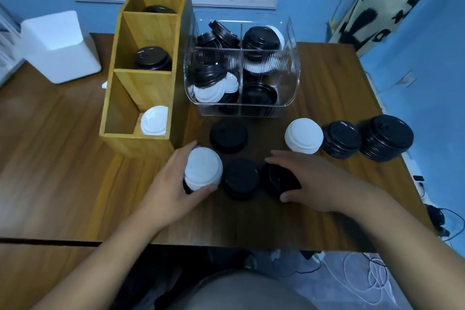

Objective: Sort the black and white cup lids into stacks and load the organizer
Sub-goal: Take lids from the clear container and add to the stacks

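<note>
My left hand [167,189] grips a stack of white lids [203,168] that rests on the table in front of the wooden organizer [110,106]. My right hand [314,181] closes around a black lid stack [278,178]. Between the two stands another black stack [241,178]. Further back stand a black stack [228,136], a white stack [304,135] and two more black stacks [341,139] [386,136]. The organizer has three compartments: white lids [154,121] in the near one, black lids [152,58] in the middle, black lids [159,9] in the far one.
A clear plastic bin [294,75] with dividers holds mixed black and white lids behind the stacks. A white box [60,45] sits at the table's far left. The table's right edge [392,118] runs close to the outer black stacks. Cables lie on the floor at right.
</note>
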